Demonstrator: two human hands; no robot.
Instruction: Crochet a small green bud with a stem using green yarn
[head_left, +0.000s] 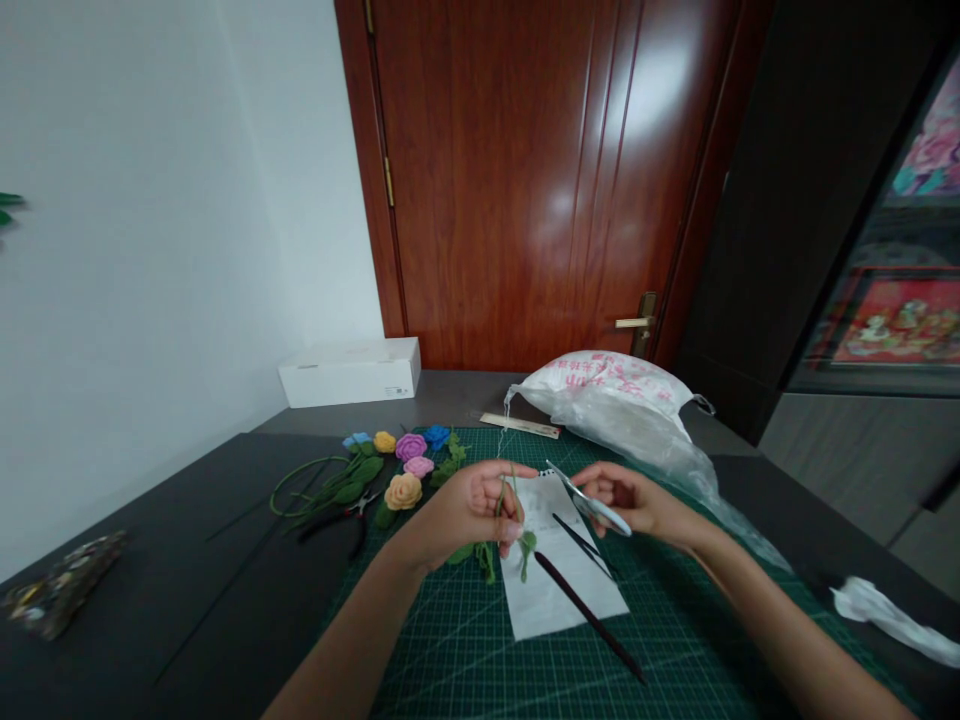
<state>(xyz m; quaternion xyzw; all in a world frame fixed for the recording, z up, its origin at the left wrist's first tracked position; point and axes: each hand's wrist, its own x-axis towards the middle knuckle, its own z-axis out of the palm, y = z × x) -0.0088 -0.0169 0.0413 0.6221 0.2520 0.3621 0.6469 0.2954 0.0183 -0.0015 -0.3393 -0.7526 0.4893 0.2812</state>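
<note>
My left hand (491, 500) is closed on a length of green yarn, its index finger stretched toward the right. A small green crocheted leaf (528, 550) hangs just below those fingers. Scissors (600, 505) with pale handles are in my right hand (626, 497), their blades pointing up and left toward my left fingertips. Under both hands lies a white sheet of paper (559, 600). On it rest a dark stick (589, 615) and thin black tweezers (581, 543). More green leaves (486, 562) show beneath my left wrist.
Crocheted flowers (403, 491) with green stems lie left, beside dark-handled pliers (360, 510). A green cutting mat (450, 660) covers the table's middle. Behind stand a white box (352, 372), a ruler (520, 425) and a stuffed plastic bag (611, 385). Crumpled white tissue (892, 615) lies right.
</note>
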